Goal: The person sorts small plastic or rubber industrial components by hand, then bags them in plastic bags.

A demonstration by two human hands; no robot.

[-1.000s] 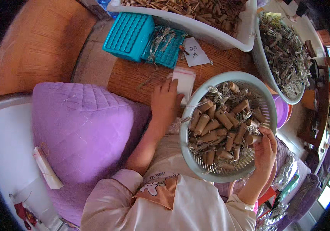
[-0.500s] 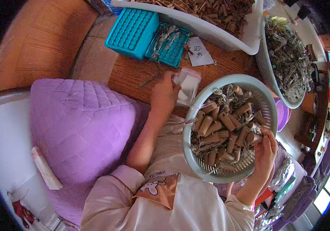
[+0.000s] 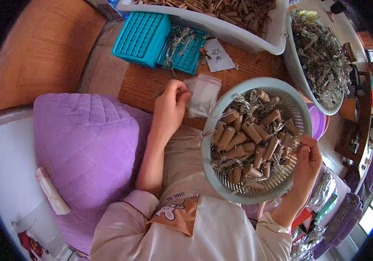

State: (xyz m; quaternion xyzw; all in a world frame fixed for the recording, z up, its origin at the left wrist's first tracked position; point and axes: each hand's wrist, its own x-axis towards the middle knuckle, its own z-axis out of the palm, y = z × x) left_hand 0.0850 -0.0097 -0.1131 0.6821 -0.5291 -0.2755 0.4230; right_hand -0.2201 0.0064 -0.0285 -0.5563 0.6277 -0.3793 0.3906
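Observation:
My left hand (image 3: 172, 104) is over the wooden table, its fingers curled in. A small dark bit shows by its knuckles, but I cannot make out what the fingers hold. Clear plastic bags (image 3: 205, 92) lie right beside its fingertips. A grey-green plastic basket (image 3: 214, 172), slotted and round, is in front of my body at the right. Inside are several brown cylinders (image 3: 250, 132) like short paper tubes, mixed with dry silvery strands (image 3: 249, 104). My right hand (image 3: 307, 157) is at the basket's right side, thumb and fingers pinched together at the strands; what they grip is hidden.
A teal rack (image 3: 142, 37) with round hollows and a teal tray (image 3: 182, 50) of dry strands stand at the back. Beside them lies a white paper note (image 3: 220, 56). Farther back are a white bin (image 3: 277, 41) of brown pieces and a tub (image 3: 288, 61) of dry plants. A purple quilted cover (image 3: 86, 139) is at left.
My left hand has drawn back and left from the bags, and its fingers have curled more. My right hand has shifted slightly up from a brown tube along the basket's side.

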